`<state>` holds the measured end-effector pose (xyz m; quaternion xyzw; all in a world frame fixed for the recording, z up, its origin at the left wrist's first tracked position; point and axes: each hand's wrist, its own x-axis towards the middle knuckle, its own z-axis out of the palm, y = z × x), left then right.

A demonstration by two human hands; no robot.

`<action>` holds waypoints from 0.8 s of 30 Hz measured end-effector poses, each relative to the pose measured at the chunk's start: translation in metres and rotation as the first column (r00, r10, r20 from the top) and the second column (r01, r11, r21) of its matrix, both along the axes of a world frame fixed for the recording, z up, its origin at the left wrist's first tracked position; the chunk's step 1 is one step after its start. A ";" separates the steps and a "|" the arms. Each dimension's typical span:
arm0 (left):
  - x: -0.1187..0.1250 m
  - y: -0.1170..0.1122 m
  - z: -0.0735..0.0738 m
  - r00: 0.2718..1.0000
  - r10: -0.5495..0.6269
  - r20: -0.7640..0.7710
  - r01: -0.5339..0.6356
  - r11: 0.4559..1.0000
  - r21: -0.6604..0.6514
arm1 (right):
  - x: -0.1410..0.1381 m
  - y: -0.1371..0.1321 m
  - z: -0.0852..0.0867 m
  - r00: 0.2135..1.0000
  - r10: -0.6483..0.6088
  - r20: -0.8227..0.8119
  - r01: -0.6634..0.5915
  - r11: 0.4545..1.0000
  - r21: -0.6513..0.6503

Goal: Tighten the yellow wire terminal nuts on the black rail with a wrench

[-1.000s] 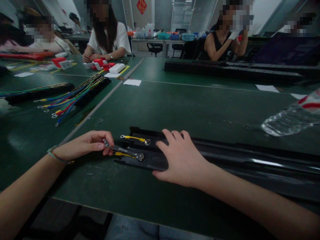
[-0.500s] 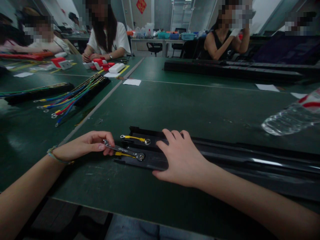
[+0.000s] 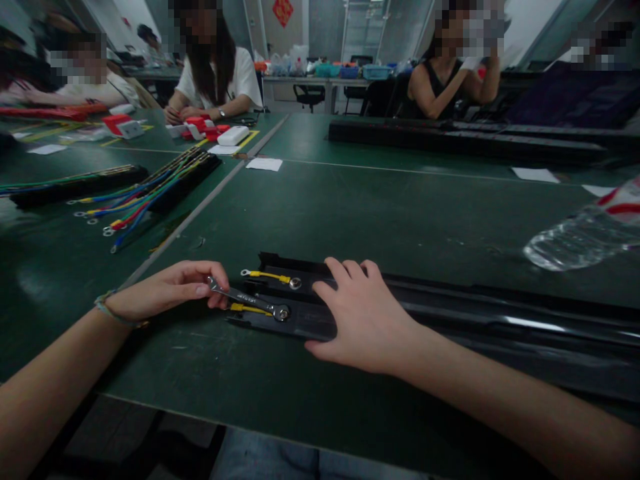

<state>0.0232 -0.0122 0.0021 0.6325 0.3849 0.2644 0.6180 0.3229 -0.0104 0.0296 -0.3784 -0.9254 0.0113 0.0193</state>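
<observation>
1. Cables (image 3: 137,203) in several colours, tipped with ring terminals, lie at the left of the dark green table (image 3: 165,373), whose top I see scuffed and scratched.
2. Left hand (image 3: 185,287): I have thumb and fingers pinched on one end of a steel wrench (image 3: 245,299).
3. Behind it, a pale seam (image 3: 207,193) divides the tabletop; a seated person (image 3: 243,73) in a white top works across from me.
4. The wrench's ring end sits at a bolt on the black profile (image 3: 500,313), near a yellow lead (image 3: 250,309).
5. Farther back, a red diamond decoration (image 3: 283,12) hangs on the wall, left of bins (image 3: 377,72) on a bench.
6. Right hand (image 3: 365,320): my fingers are spread wide across the profile.
7. A clear bottle (image 3: 575,237) meets my right edge.
</observation>
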 end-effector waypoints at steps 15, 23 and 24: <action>0.002 -0.002 -0.003 0.966 0.124 0.225 -0.085 0.981 -0.173 | 0.001 0.001 0.000 1.000 0.001 0.013 -0.001 1.000 -0.009; 0.002 -0.002 -0.003 0.960 0.131 0.249 -0.083 0.977 -0.195 | 0.000 0.001 -0.002 1.000 0.006 -0.011 -0.006 1.000 0.013; 0.001 -0.002 -0.003 0.960 0.129 0.247 -0.082 0.978 -0.194 | 0.000 0.001 -0.001 1.000 0.006 -0.008 -0.006 1.000 0.011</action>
